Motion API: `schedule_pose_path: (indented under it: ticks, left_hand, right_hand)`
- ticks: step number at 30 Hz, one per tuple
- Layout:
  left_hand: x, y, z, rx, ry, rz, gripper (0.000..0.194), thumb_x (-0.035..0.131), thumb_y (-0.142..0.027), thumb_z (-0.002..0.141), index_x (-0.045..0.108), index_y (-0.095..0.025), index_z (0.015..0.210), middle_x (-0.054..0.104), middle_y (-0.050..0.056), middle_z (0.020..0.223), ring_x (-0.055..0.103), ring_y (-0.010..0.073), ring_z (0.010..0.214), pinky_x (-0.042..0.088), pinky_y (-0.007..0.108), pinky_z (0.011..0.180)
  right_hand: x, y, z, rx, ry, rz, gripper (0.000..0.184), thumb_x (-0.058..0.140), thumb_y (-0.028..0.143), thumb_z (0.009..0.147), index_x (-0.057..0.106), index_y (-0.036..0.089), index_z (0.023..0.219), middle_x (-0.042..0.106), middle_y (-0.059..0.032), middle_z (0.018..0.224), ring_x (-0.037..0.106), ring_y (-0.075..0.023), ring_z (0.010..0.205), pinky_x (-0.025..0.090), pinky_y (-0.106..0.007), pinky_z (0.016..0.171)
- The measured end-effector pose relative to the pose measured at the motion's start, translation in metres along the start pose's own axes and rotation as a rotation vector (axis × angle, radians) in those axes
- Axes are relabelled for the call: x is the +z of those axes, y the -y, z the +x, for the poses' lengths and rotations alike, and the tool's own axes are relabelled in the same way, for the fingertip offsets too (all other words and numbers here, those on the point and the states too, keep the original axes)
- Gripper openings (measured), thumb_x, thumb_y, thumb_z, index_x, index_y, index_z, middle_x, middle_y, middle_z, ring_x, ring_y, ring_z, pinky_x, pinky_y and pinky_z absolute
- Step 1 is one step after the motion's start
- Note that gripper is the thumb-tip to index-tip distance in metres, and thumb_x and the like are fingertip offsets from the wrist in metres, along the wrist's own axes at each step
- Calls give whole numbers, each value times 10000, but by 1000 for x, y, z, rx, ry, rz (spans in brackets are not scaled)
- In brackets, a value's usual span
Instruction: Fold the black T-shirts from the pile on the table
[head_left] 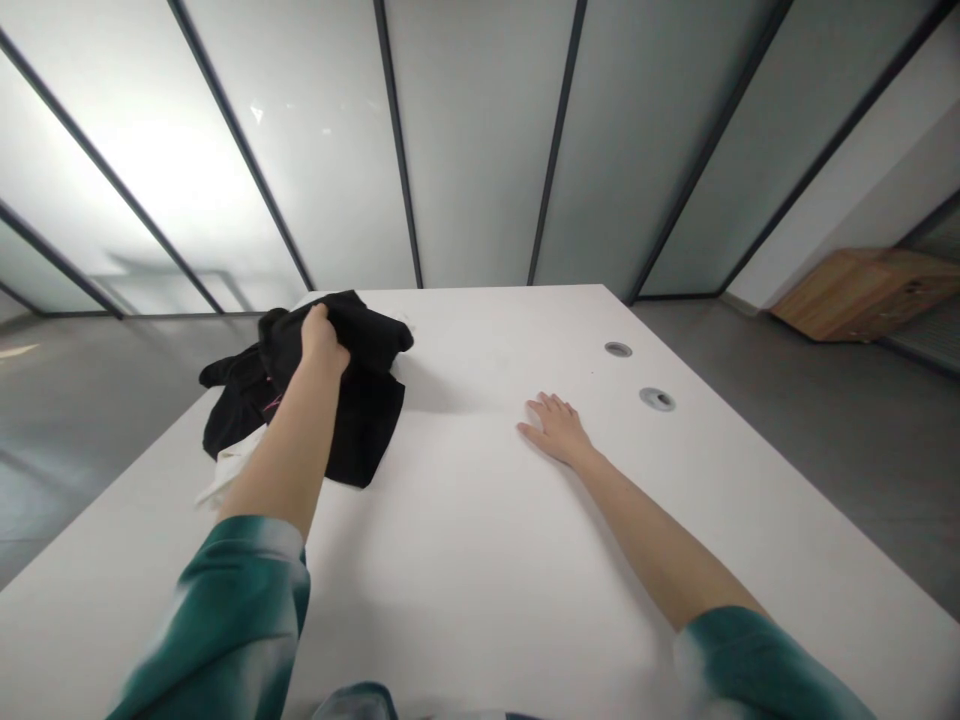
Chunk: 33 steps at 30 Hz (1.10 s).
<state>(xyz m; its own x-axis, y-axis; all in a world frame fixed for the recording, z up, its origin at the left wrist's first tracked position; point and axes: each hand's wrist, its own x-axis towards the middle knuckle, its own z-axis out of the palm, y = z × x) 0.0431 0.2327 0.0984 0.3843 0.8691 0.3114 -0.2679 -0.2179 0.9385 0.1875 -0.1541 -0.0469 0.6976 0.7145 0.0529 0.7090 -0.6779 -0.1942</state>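
Observation:
My left hand [322,341] is closed on a black garment [367,415] at the table's far left, lifting a fold of it. What kind of garment it is cannot be made out. More dark cloth with a small pink mark lies bunched to the left of my wrist. Partly hidden under my forearm, a white cloth [231,467] pokes out beneath the black one. My right hand [556,427] rests palm down on the white table [465,520], fingers spread, with nothing in it.
Two round cable grommets [658,399] are set into the table's right side. Beyond the far edge stands a frosted glass wall [472,150] with dark frames. A wooden cabinet [862,290] stands on the grey floor at the far right.

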Motion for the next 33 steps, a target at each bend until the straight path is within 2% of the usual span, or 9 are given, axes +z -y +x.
schedule_pose_path:
  ticks: [5,8,11,16,20,24,26,30,33]
  left_hand:
    - [71,29,-75,-505,200,-240,307,439,-364,935,658,-156,992,722,78,857,684,237,994,532,385,966]
    - [104,55,-130,-593,370,-194,263,491,-318,901,682,-167,1001,747,90,916,689,246,996,513,397,980]
    - [123,77,-173,-478,612,-67,219,541,-299,864,682,-195,994,751,69,975,682,237,1009,505,392,981]
    - [123,91,-198,-46,935,350,248,514,-276,870,657,-185,1050,726,77,1079,657,231,1049,452,425,1044]
    - [103,89,-188,338,965,822,287,553,-257,872,633,-201,1142,685,82,1207,598,247,1172,265,494,1181]
    - [86,77,-177,443,675,1091,340,575,-280,887,607,-184,1212,628,135,1284,530,294,1238,346,475,1111]
    - [81,67,-179,461,603,1105,308,538,-299,916,619,-186,1191,641,139,1229,547,298,1186,401,448,1038]
    - [77,56,-203,514,931,965,351,572,-433,901,650,-210,1160,668,113,1131,587,285,1090,425,417,992]
    - [79,61,-219,539,1082,940,579,691,-535,794,614,-229,1279,596,135,1316,518,327,1241,351,465,1091]
  right_hand:
    - [8,-9,3,-13,-99,80,538,521,465,912,552,210,1385,466,-138,1517,355,-331,1431,288,-533,1142]
    - [11,-18,7,-33,-236,161,502,519,338,882,573,171,1352,551,-144,1434,402,-319,1400,310,-512,1143]
    - [9,-22,9,-119,-308,195,507,530,268,824,599,144,1311,573,-145,1402,418,-315,1384,312,-502,1152]
    - [0,-6,2,-174,-110,73,533,544,289,822,597,127,1326,502,-152,1481,369,-314,1417,336,-470,1131]
    - [-9,3,-3,37,-61,-23,534,470,399,922,542,186,1406,440,-127,1536,349,-315,1423,330,-477,1118]
    - [-15,-9,-3,208,-88,-40,568,374,507,966,536,190,1409,422,-130,1543,327,-336,1424,314,-531,1107]
    - [-15,-16,-3,279,-128,-47,565,378,491,963,541,177,1403,442,-148,1521,334,-361,1411,310,-559,1095]
    - [-16,-18,-5,288,-181,-65,519,432,477,933,626,165,1300,547,-191,1386,465,-408,1258,402,-572,983]
    - [-14,-9,-6,101,-172,1,469,466,440,922,653,171,1257,623,-175,1265,541,-356,1145,435,-503,965]
